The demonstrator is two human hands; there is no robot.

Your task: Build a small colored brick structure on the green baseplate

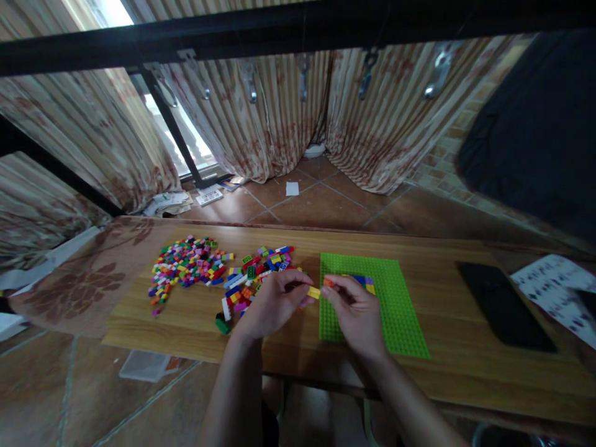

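Note:
A yellow toy brick (314,292) is pinched between the thumb and fingers of my left hand (278,299), at the left edge of the green baseplate (395,310). Close beside it, my right hand (356,310) grips an orange toy brick (329,283) above the baseplate. The two bricks are near each other, and I cannot tell whether they touch. Behind my right hand, blue, purple and yellow bricks (369,284) sit on the baseplate, partly hidden by the fingers.
Loose mixed bricks (239,282) lie left of my left hand, with a larger pile (186,264) of small bricks farther left. On the right of the wooden table (447,298) are a black flat object (505,304) and a printed sheet (554,292). A clear plastic container (144,365) lies on the floor.

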